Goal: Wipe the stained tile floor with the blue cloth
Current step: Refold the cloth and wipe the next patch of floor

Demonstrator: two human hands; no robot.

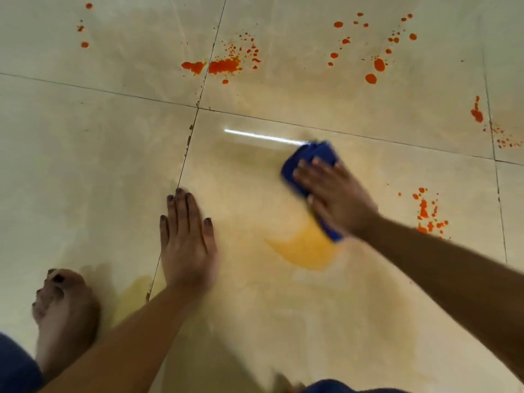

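Observation:
My right hand (337,195) presses a folded blue cloth (307,160) flat on the beige tile floor (85,165), right of centre; the hand hides most of the cloth. An orange-yellow smear (307,249) lies just below that hand. My left hand (187,242) rests flat on the floor with fingers apart, holding nothing, beside a grout line. Red-orange splatters (225,65) mark the far tiles, with more spots at upper right (378,65) and a cluster to the right (425,212).
A bare foot (63,304) stands on the floor at lower left, next to a pale yellow wet patch (133,296). Dark grout lines (185,154) cross the tiles. A bright light streak (263,136) reflects off the glossy tile near the cloth.

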